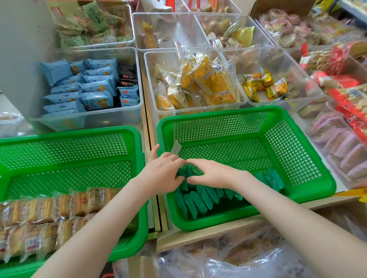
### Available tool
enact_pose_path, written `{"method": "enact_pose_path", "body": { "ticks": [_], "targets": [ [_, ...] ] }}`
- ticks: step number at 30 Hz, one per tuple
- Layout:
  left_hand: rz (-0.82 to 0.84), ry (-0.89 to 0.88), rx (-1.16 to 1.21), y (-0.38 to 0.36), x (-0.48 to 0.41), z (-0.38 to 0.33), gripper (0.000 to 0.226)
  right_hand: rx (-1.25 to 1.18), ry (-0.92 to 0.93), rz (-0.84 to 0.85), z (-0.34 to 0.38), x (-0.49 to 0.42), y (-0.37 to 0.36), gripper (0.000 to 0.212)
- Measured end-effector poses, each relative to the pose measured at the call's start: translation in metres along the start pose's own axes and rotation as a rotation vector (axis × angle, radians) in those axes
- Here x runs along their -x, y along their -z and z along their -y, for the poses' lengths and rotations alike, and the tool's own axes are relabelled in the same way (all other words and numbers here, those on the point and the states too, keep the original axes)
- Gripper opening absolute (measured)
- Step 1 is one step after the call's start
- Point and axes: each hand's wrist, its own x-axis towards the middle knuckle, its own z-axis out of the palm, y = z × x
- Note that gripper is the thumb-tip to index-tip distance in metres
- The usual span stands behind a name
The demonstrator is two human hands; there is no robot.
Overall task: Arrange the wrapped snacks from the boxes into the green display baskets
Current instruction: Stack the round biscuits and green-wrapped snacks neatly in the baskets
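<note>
Two green display baskets stand side by side. The right basket [298, 152] holds a row of green wrapped snacks [202, 199] standing on edge along its near wall. My left hand [163, 172] and my right hand [211, 173] meet over the left end of that row, fingers curled onto the top green packs. A pale wrapper [176, 148] sticks up behind my left hand; who holds it is unclear. The left basket [66, 151] carries rows of clear-wrapped brown cakes [43, 222] in its near half.
Clear bins behind the baskets hold blue packs [83, 89], yellow packs [200, 83] and small yellow snacks [263, 85]. Bagged goods fill the right side [354, 109]. A cardboard box with a clear plastic liner [230, 263] sits below the right basket.
</note>
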Motion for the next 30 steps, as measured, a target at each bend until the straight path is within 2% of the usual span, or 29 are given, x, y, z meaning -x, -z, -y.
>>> {"method": "enact_pose_path", "body": {
  "ticks": [7, 10, 18, 22, 30],
  "targets": [
    [-0.379, -0.017, 0.191, -0.013, 0.055, -0.002, 0.042, 0.104, 0.040, -0.229, 0.035, 0.040, -0.013, 0.062],
    [-0.464, -0.011, 0.227, -0.009, 0.089, -0.001, 0.040, 0.140, 0.086, -0.309, 0.064, 0.064, -0.027, 0.058],
    [-0.496, 0.004, 0.228, -0.009, 0.225, 0.002, 0.038, 0.203, 0.190, -0.425, 0.158, 0.131, -0.109, 0.053],
    [-0.521, 0.106, 0.227, -0.032, 0.331, 0.018, 0.029, 0.161, 0.234, -0.426, 0.221, 0.148, -0.177, 0.054],
    [-0.357, 0.362, 0.208, -0.084, 0.520, 0.096, 0.036, 0.178, 0.360, -0.251, 0.362, 0.129, -0.299, 0.051]
  ]
}}
